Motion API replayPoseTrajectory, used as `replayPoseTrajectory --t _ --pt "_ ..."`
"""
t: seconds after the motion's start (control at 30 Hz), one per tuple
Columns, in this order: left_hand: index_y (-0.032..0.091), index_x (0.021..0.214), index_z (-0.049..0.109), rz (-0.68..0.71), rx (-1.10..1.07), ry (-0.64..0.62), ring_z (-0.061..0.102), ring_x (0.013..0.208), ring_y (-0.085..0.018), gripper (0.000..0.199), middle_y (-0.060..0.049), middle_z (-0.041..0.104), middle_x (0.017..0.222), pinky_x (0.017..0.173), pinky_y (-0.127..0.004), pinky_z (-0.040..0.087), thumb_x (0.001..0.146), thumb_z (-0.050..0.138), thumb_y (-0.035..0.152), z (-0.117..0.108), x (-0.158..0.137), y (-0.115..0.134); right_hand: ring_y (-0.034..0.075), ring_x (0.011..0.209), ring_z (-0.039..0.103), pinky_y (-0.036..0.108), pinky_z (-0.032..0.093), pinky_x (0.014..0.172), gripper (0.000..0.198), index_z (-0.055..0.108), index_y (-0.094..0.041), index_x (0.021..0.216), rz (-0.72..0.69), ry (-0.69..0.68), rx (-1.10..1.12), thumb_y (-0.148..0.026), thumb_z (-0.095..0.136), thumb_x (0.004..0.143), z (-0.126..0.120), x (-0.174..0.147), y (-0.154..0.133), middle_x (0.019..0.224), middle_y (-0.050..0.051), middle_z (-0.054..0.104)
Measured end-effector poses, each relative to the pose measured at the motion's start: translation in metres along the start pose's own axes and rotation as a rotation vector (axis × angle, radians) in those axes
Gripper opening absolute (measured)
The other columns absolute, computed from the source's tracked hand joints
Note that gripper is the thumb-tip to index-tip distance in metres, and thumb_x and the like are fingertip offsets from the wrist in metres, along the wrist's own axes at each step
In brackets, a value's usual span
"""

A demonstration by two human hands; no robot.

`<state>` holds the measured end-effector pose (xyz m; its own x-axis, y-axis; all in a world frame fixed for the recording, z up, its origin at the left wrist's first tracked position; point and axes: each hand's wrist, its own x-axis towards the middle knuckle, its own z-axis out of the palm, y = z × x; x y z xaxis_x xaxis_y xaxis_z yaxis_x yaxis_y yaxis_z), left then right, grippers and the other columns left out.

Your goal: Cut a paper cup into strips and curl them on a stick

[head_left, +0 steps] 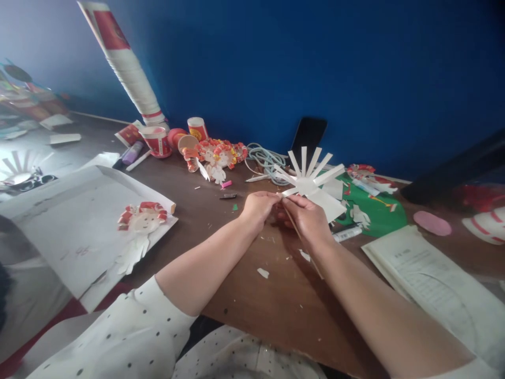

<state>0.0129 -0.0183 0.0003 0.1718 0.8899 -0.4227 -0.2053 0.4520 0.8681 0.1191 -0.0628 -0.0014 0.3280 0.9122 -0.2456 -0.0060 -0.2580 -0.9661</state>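
A white paper cutout (310,185) with narrow strips fanning out from a round middle is held just above the table. My left hand (258,208) is closed, its fingertips pinched at the end of one strip. My right hand (310,217) is closed at the same strip, its thumb and fingers meeting my left fingertips. A long, thin, stick-like thing (304,237) runs from the right fingers down along the wrist; its kind is unclear. The fingertips partly hide the strip. Small paper scraps (263,273) lie on the table below.
On a white board (90,210) at left lies a paper doll (142,221) with red-and-white curls. Behind are a paper cup (157,141), a tall leaning cup stack (130,73), more curled paper figures (221,155), a cable (268,160) and a phone (310,134). Right: green sheet (384,213), open book (430,273).
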Motion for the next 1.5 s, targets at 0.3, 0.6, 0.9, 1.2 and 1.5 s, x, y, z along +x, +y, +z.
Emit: replayPoseTrajectory --t 0.3,0.6,0.9,1.2,1.5 --pt "0.013 0.063 0.055 -0.032 -0.104 0.021 0.027 0.032 -0.001 0.019 0.003 0.049 0.048 0.037 -0.02 0.017 0.073 0.068 0.023 -0.004 0.004 0.001 0.011 0.062 0.065 0.016 0.044 0.05 0.024 0.073 -0.02 0.094 0.022 -0.094 -0.182 -0.031 0.07 0.073 0.001 0.019 -0.02 0.065 0.0 0.069" --pt "0.012 0.068 0.058 -0.061 -0.123 0.039 0.03 0.033 -0.002 0.014 0.001 0.052 0.05 0.037 -0.019 0.018 0.077 0.064 0.021 -0.006 0.007 0.002 0.012 0.06 0.062 0.018 0.041 0.047 0.029 0.073 -0.021 0.088 0.046 -0.099 -0.164 -0.041 0.073 0.067 0.003 0.023 -0.019 0.065 -0.001 0.068" --pt "0.011 0.065 0.058 -0.104 -0.151 0.027 0.028 0.033 -0.001 0.016 0.0 0.054 0.053 0.036 -0.019 0.013 0.076 0.066 0.02 -0.007 0.007 0.004 0.014 0.062 0.063 0.02 0.04 0.046 0.03 0.073 -0.021 0.088 0.017 -0.082 -0.142 -0.04 0.073 0.065 0.002 0.025 -0.013 0.066 -0.001 0.068" --pt "0.012 0.067 0.064 -0.076 0.017 -0.044 0.03 0.037 -0.002 0.024 -0.005 0.062 0.066 0.037 -0.02 0.011 0.076 0.068 0.033 -0.009 0.007 0.005 0.016 0.06 0.063 0.023 0.042 0.047 0.029 0.074 -0.022 0.085 -0.011 -0.071 -0.155 -0.04 0.073 0.062 -0.006 0.029 -0.01 0.066 0.0 0.07" --pt "0.02 0.089 0.071 0.688 0.822 0.147 0.06 0.076 -0.017 0.015 -0.006 0.068 0.09 0.067 -0.026 0.045 0.081 0.059 0.021 -0.029 0.019 0.007 0.017 0.067 0.067 0.021 0.041 0.045 0.022 0.071 -0.022 0.08 0.076 -0.029 -0.09 -0.032 0.074 0.06 -0.013 0.032 -0.013 0.071 0.001 0.071"
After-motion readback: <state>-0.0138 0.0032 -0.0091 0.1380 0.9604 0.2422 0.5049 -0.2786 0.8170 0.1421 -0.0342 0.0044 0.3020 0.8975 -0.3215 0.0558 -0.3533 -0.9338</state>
